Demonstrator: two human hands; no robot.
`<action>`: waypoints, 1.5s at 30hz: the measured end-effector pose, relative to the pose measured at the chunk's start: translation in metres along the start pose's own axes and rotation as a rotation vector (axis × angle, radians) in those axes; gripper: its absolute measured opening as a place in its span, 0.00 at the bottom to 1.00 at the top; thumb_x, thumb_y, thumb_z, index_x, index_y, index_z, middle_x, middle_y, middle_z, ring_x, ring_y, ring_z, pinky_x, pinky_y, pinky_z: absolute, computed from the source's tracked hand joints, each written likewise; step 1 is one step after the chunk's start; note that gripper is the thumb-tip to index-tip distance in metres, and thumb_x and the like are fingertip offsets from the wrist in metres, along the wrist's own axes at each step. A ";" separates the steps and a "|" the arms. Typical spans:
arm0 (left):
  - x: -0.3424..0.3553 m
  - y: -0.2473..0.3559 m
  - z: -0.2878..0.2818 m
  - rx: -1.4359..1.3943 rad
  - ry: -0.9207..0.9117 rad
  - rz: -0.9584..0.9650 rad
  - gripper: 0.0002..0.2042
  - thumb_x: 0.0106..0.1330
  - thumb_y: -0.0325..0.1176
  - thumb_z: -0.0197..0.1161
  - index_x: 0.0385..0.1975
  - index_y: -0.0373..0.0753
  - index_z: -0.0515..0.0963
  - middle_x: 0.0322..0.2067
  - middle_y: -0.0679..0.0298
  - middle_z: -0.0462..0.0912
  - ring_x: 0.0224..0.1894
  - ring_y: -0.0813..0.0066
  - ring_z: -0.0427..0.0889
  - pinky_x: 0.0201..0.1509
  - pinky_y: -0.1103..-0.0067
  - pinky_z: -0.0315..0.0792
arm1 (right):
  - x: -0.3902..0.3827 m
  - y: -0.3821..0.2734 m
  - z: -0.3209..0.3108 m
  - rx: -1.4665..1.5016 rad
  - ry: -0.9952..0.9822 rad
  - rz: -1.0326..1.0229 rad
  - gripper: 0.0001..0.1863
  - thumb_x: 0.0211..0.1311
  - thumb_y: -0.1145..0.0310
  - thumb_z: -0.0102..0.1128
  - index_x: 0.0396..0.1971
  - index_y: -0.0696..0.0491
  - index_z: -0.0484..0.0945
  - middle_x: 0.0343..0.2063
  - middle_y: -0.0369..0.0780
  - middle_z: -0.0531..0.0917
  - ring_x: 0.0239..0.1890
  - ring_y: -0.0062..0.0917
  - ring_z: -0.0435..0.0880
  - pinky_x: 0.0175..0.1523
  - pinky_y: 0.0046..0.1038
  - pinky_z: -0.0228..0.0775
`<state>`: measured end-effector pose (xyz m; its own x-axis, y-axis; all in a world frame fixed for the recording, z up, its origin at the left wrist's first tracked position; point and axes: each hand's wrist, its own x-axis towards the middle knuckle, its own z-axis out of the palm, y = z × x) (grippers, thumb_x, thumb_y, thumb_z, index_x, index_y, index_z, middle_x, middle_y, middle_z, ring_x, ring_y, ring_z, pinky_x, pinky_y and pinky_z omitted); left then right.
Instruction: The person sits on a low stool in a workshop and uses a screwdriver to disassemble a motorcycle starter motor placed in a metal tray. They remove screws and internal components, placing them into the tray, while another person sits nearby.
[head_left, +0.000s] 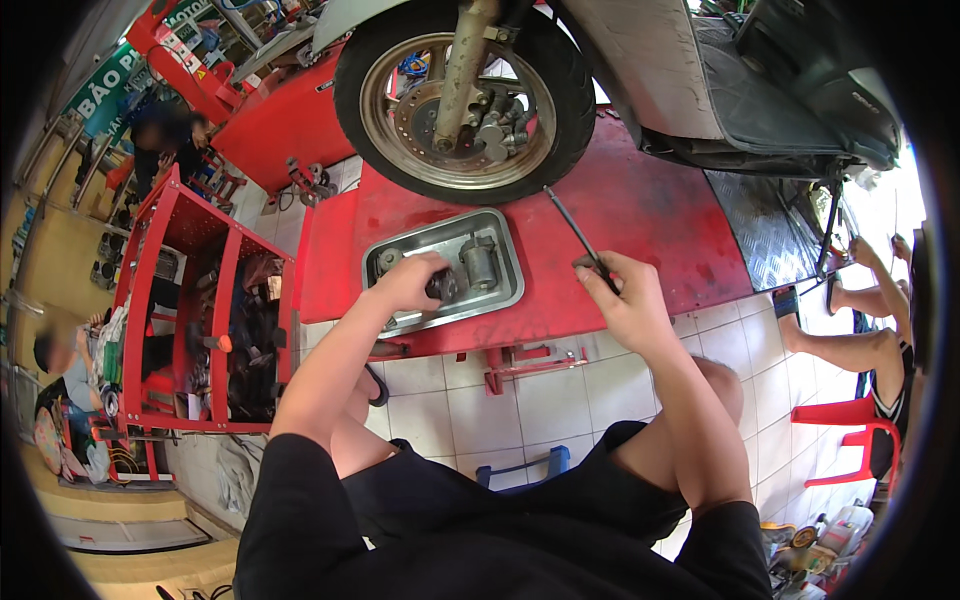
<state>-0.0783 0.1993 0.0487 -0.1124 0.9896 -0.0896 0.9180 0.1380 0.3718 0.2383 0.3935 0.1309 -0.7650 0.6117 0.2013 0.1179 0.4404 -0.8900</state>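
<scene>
A rectangular steel tray (512, 240) lies on the red lift platform (640, 220) before me. In its right half sits a grey cylindrical metal part (480, 262), which looks like a small motor. My left hand (405, 285) is over the tray's left half, its fingers curled round a dark metal part (438, 286), mostly hidden by the hand. Another round metal part (388, 260) shows behind that hand. To the right of the tray, my right hand (630, 290) grips a slim dark rod-shaped tool (572, 222), its tip angled up and left toward the tyre.
A scooter's front wheel (465, 110) stands on the platform behind the tray. To the left is a red tool cart (210, 310) with dark tools. A blue stool (525, 468) is below me. Other people are at the far left and right, beside a red plastic chair (850, 430).
</scene>
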 end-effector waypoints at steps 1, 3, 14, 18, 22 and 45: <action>-0.007 0.001 -0.003 -0.118 0.161 -0.031 0.29 0.43 0.28 0.76 0.49 0.30 0.76 0.44 0.57 0.80 0.44 0.62 0.83 0.51 0.72 0.77 | 0.000 0.000 0.001 0.021 -0.046 0.041 0.12 0.65 0.68 0.60 0.39 0.62 0.83 0.19 0.41 0.79 0.23 0.20 0.72 0.31 0.27 0.66; -0.017 0.011 -0.001 -0.545 0.382 -0.224 0.30 0.51 0.35 0.76 0.53 0.30 0.75 0.44 0.56 0.82 0.43 0.65 0.84 0.54 0.74 0.76 | -0.001 -0.001 0.004 0.053 -0.140 0.121 0.13 0.67 0.67 0.59 0.40 0.62 0.82 0.19 0.41 0.78 0.23 0.20 0.72 0.30 0.28 0.66; -0.055 0.029 0.005 -1.229 0.480 -0.221 0.21 0.59 0.29 0.70 0.53 0.35 0.75 0.43 0.60 0.81 0.43 0.66 0.82 0.49 0.70 0.75 | -0.001 0.013 0.067 0.142 -0.432 0.088 0.14 0.73 0.69 0.50 0.50 0.61 0.75 0.25 0.40 0.79 0.24 0.20 0.75 0.32 0.26 0.69; -0.068 0.017 -0.011 -0.366 0.504 -0.233 0.15 0.54 0.27 0.73 0.41 0.35 0.79 0.33 0.57 0.82 0.38 0.61 0.83 0.44 0.69 0.76 | 0.026 -0.006 0.101 -0.092 -0.558 0.020 0.14 0.71 0.65 0.53 0.36 0.63 0.79 0.25 0.48 0.82 0.28 0.38 0.81 0.38 0.36 0.72; -0.077 0.006 -0.012 -0.170 0.408 -0.327 0.13 0.51 0.28 0.73 0.35 0.34 0.80 0.33 0.55 0.82 0.38 0.51 0.82 0.43 0.67 0.76 | 0.040 -0.003 0.127 -0.195 -0.527 -0.125 0.14 0.69 0.65 0.54 0.33 0.61 0.80 0.29 0.51 0.82 0.33 0.49 0.80 0.39 0.43 0.72; -0.072 -0.005 -0.010 0.079 0.195 -0.591 0.13 0.50 0.40 0.74 0.33 0.43 0.87 0.30 0.59 0.85 0.34 0.56 0.85 0.38 0.65 0.79 | 0.056 0.006 0.174 -0.372 -0.425 -0.357 0.07 0.65 0.69 0.58 0.31 0.56 0.81 0.26 0.44 0.78 0.29 0.43 0.80 0.34 0.42 0.73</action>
<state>-0.0780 0.1274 0.0627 -0.6699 0.7374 -0.0859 0.7042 0.6678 0.2411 0.0860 0.3160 0.0651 -0.9717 0.1077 0.2104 -0.0363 0.8116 -0.5831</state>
